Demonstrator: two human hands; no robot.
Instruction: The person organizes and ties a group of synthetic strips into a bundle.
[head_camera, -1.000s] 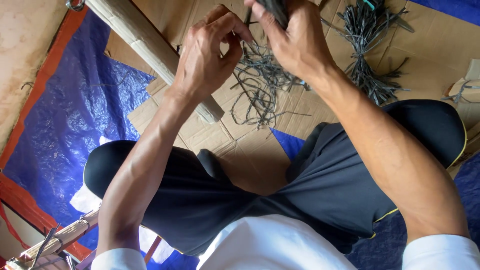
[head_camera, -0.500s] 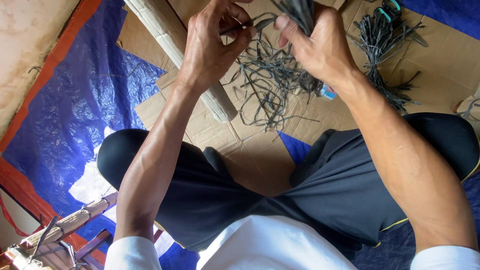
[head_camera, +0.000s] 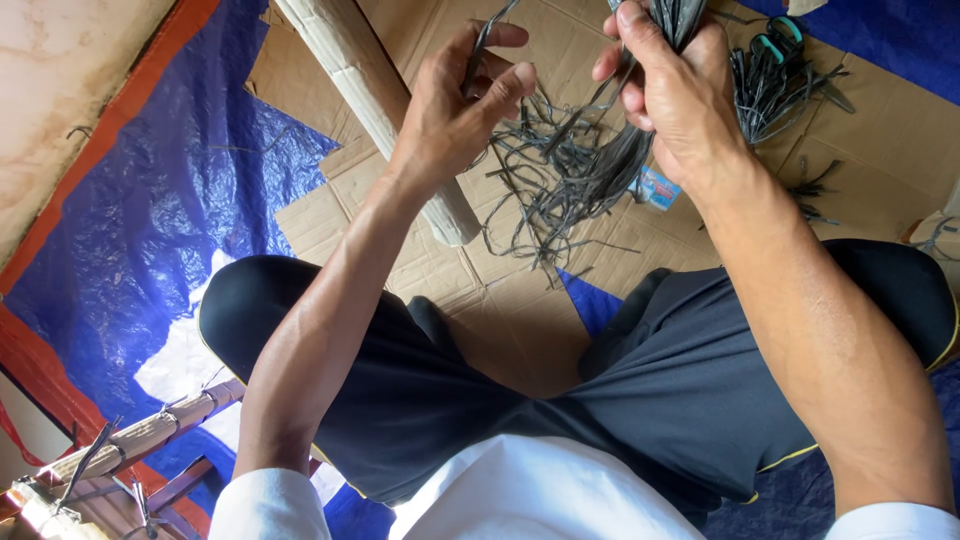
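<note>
Head view. The right hand (head_camera: 680, 95), at 1 o'clock, is clamped around a bundle of dark strips (head_camera: 600, 165); the strip ends hang loose below the fist, above the cardboard sheets (head_camera: 500, 310) on the floor. The left hand (head_camera: 455, 105), at 12 o'clock, pinches a single strip (head_camera: 487, 35) between thumb and fingers, just beside the bundle. A pale rolled mat (head_camera: 375, 105) lies on the cardboard, running from 11 o'clock toward centre, passing under the left hand. More loose strips (head_camera: 770, 85) and scissors (head_camera: 785, 38) with teal handles lie at 2 o'clock. A blue tarp (head_camera: 140, 230) covers the floor at 9 o'clock. The person sits cross-legged in black shorts (head_camera: 480, 410).
</note>
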